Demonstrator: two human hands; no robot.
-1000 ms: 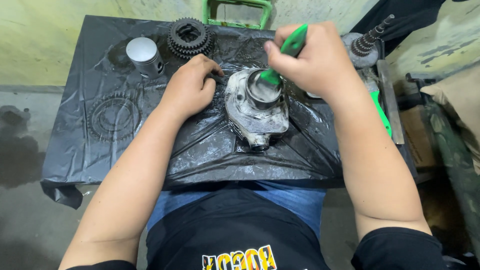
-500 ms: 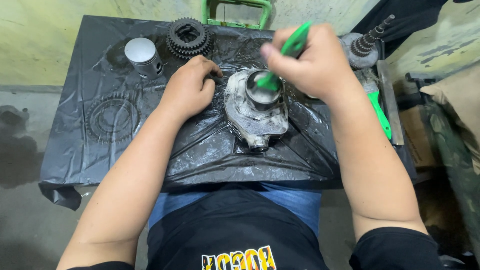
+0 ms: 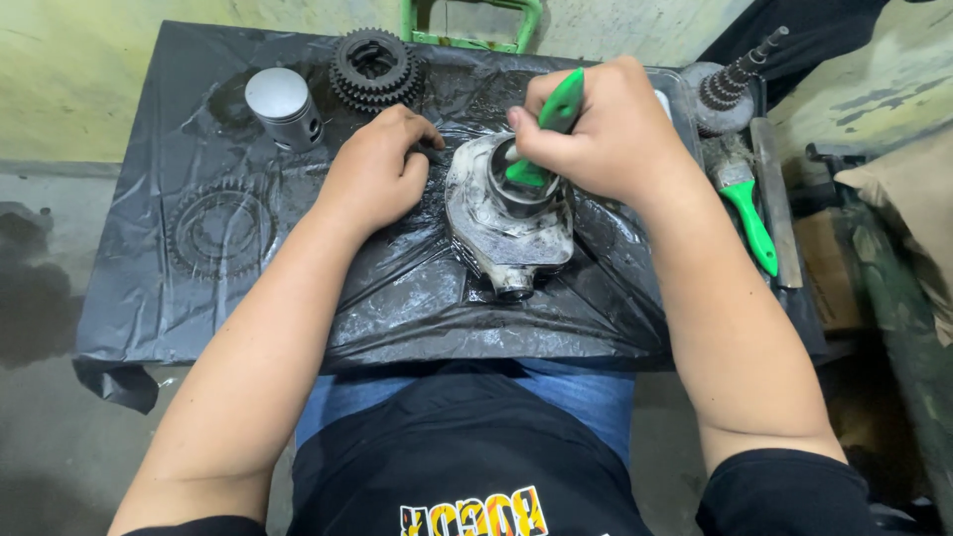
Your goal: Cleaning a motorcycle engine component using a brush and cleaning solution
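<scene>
A greasy metal engine cylinder (image 3: 506, 233) lies on black plastic sheeting (image 3: 397, 298) over a small table. My right hand (image 3: 606, 139) grips a green-handled brush (image 3: 551, 124) whose head is down inside the cylinder's round bore. My left hand (image 3: 377, 169) rests on the sheeting just left of the cylinder, fingers curled and touching its edge, holding nothing that I can see.
A silver piston (image 3: 283, 104) stands at the back left, a stack of dark gears (image 3: 375, 67) beside it. A large gear (image 3: 220, 230) shows under the plastic at left. A second green-handled brush (image 3: 745, 203), a geared shaft (image 3: 730, 84) and a flat file (image 3: 774, 199) lie at right.
My right hand has shifted slightly left and tilted the brush more upright in the bore. The left hand and the cylinder stay in place.
</scene>
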